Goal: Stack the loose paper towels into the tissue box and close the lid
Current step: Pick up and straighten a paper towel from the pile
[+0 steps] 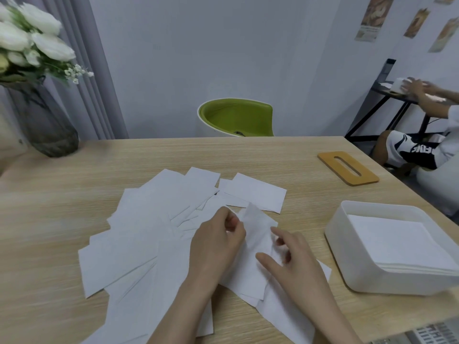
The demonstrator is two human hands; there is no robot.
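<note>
Both hands, left (216, 240) and right (290, 259), pinch one paper towel (255, 227) above scattered towels (149, 234) beside the open tissue box (347, 264).

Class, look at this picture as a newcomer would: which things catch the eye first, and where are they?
First, the fan of loose white paper towels spread over the middle of the pale wooden table, with the left hand and right hand pinching one sheet. At right stands the open white tissue box with a stack inside, its tan slotted wooden lid lying apart behind it.
</note>
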